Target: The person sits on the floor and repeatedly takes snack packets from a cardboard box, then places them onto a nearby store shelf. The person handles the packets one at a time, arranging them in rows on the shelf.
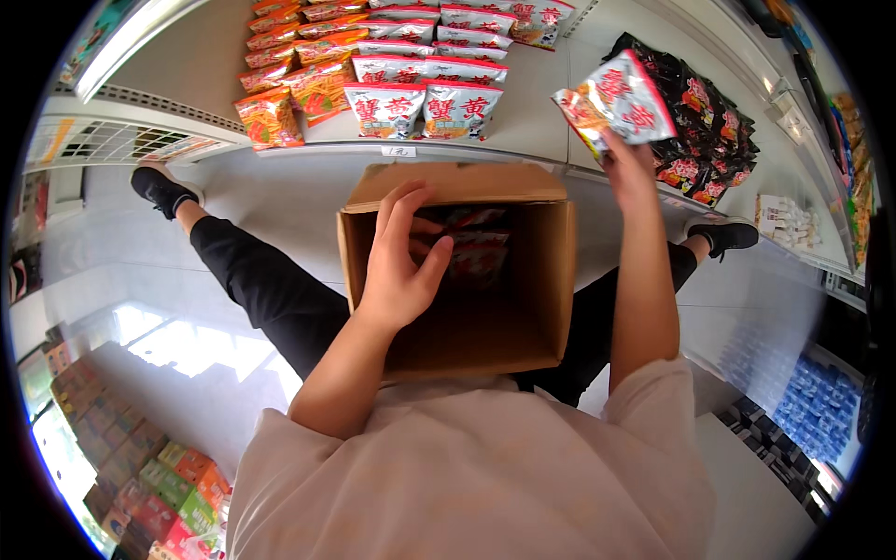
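Observation:
My right hand (628, 168) grips a white and red snack bag (619, 101), raised above the shelf near a pile of black snack bags (700, 126). Between my legs stands an open cardboard box (458, 183) with several snack bags (479, 252) in its shadowed inside. Over the mouth of the box hovers my left hand (406, 259), its fingers apart and curved; part of its fingertips is in shadow. Rows of matching white and red bags (458, 112) stand on the shelf ahead, beside rows of orange snack bags (269, 119).
The shelf's front edge (518, 152) carries a small price tag (398, 151). A wire rack (126, 140) is at the left. White packets (787, 220) lie further right on the shelf. Behind me are stacked colourful cartons (175, 483) and packs of blue bottles (815, 406).

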`<state>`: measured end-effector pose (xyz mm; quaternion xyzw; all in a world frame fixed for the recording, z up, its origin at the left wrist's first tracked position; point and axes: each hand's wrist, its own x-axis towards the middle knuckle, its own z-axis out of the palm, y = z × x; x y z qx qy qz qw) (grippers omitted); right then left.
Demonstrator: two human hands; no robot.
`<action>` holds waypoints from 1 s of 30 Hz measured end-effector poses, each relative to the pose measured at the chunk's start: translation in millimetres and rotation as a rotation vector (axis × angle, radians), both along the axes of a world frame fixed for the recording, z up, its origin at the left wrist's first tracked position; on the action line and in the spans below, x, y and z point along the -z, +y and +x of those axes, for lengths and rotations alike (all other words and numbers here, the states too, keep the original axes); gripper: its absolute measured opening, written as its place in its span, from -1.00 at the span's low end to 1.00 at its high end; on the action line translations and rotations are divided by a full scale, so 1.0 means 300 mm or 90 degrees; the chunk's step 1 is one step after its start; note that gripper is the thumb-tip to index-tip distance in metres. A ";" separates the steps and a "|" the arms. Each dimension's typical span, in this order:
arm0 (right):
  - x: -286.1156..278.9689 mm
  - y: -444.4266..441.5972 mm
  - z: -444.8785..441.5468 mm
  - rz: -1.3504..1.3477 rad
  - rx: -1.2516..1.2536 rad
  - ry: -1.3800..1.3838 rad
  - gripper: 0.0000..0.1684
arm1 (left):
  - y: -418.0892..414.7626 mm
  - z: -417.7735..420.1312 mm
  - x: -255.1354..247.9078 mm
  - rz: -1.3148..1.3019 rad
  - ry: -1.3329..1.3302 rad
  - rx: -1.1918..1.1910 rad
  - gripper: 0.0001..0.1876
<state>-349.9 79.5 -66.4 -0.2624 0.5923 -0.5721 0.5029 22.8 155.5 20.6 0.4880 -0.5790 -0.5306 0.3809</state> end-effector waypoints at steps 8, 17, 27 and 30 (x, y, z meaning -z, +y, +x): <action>0.306 -0.401 0.014 0.031 -0.013 0.212 -0.44 | -0.022 -0.017 0.004 -0.061 -0.171 0.030 -0.45; 0.439 -0.772 -0.055 0.101 -0.059 0.554 -0.54 | -0.041 -0.001 0.008 -0.066 -0.203 0.050 -0.40; 0.528 -0.867 -0.115 0.156 0.011 0.408 -0.42 | -0.050 0.005 0.002 -0.061 -0.193 0.070 -0.37; 0.418 -0.767 -0.007 0.112 0.064 0.262 -0.25 | -0.036 0.010 0.000 -0.062 -0.198 0.055 -0.36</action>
